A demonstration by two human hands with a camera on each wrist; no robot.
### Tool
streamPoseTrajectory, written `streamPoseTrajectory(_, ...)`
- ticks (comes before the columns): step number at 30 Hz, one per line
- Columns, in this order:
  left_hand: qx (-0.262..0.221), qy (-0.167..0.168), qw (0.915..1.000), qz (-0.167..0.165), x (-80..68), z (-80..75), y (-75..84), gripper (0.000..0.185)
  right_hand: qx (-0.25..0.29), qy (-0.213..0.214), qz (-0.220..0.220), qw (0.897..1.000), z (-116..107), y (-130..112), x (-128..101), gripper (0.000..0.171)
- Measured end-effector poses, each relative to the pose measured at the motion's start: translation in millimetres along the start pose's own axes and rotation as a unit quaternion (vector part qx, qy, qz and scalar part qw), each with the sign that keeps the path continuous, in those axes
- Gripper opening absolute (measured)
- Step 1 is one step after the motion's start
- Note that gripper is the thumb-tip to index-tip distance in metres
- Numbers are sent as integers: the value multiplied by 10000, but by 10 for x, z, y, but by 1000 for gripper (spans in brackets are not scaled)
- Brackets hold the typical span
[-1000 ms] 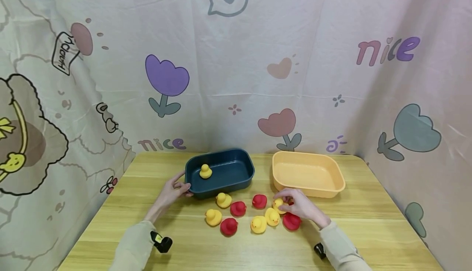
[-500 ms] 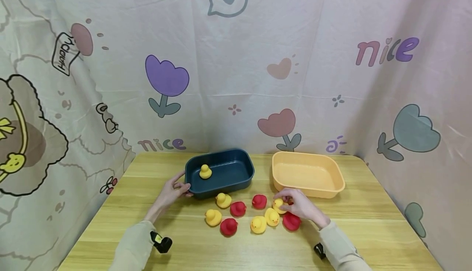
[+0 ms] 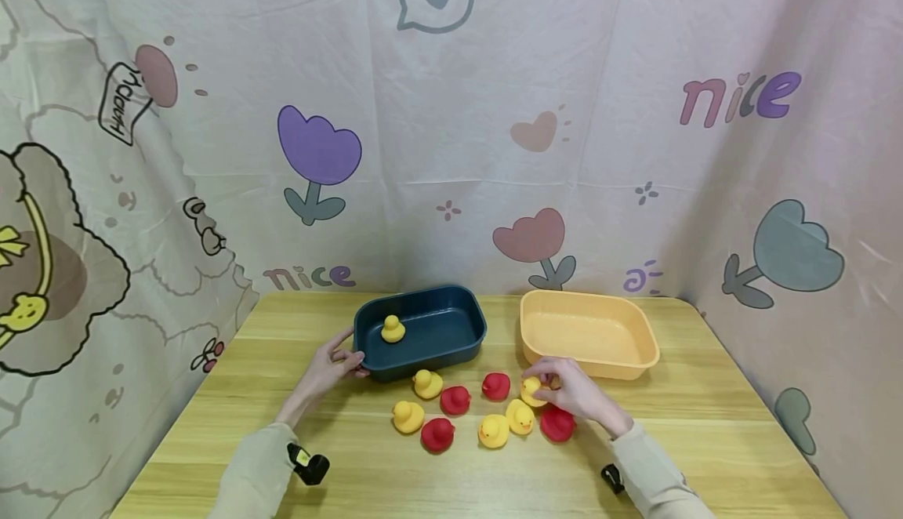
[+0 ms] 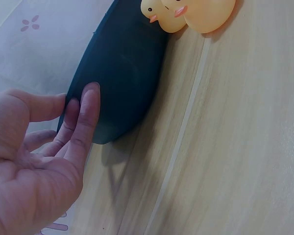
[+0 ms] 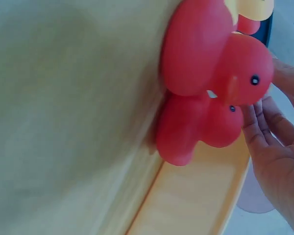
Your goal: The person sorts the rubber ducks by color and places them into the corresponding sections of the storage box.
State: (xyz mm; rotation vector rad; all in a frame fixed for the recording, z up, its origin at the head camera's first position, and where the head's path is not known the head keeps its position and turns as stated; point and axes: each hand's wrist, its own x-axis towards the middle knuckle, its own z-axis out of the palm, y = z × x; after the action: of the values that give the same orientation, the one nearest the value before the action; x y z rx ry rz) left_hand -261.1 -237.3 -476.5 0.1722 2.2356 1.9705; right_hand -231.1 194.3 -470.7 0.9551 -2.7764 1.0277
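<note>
Left hand (image 3: pixel 328 365) pinching left end of navy tray (image 3: pixel 440 332) between thumb and fingers; right hand (image 3: pixel 574 390) pinching yellow duck (image 3: pixel 531 391) just in front of orange tray (image 3: pixel 592 335); red duck (image 3: pixel 558 426) sitting near

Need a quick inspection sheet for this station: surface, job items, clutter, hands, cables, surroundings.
Surface: wood-grain table.
Job items: loose red ducks and yellow ducks in front of blue tray and orange tray; single yellow duck inside the blue tray.
Clutter: nothing seen.
Left hand: holds the blue tray's left end.
Right hand: fingers around another yellow duck.
Cables: nothing seen.
Surroundings: printed curtain behind the table.
</note>
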Motion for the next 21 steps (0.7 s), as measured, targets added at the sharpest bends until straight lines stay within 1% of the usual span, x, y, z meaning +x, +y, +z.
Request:
streamPoseTrajectory(10, 15, -31, 10000, -43, 2, -4, -8, 68, -22, 100, -350, 9993, -99, -87, 95, 25)
streamPoseTrajectory(14, 24, -35, 10000, -55, -3, -7, 0, 68, 83, 139, -472, 9988, -148, -121, 166, 25)
streamPoseTrajectory(21, 65, -15, 10000, -73, -6, -2, 13, 67, 333, 65, -406, 9986, -244, -198, 302, 26)
